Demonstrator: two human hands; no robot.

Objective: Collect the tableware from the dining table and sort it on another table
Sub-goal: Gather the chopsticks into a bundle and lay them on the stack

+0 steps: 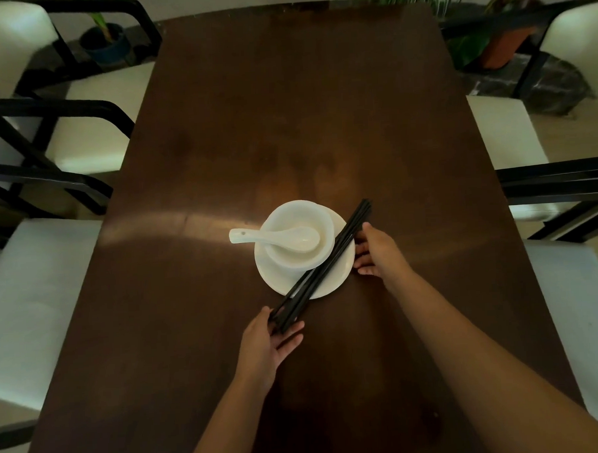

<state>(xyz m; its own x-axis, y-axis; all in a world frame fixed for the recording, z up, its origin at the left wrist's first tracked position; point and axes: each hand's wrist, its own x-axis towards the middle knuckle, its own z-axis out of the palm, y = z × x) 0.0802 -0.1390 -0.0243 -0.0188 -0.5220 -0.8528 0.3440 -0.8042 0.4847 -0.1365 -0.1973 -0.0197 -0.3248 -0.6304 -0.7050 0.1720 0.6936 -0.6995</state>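
- My left hand (pixel 266 337) sits at the near end of the bundle of black chopsticks (pixel 321 264); the fingers are loosely curled, thumb on one side and fingertips on the other, touching the sticks rather than clamping them hard.
- My right hand (pixel 377 250) is at the right rim of the white plate (pixel 334 279), fingers partly open and spread, thumb up near the far part of the chopsticks. I cannot tell whether it actually grips the plate or only rests against it.
- The chopsticks lie diagonally across the plate, near end overhanging toward me on the left, far end pointing up and right past the rim.
- On the plate stands a white bowl (pixel 299 235), set toward its far-left side, just beside the chopsticks.
- In the bowl lies a white ceramic spoon (pixel 274 237), scoop inside, handle sticking out over the left rim.
- All of this rests on the dark wooden dining table (pixel 285 107), in its near half.
- Cream-cushioned chairs with black frames (pixel 64 134) stand along both sides, with potted plants (pixel 481 30) beyond the far end.
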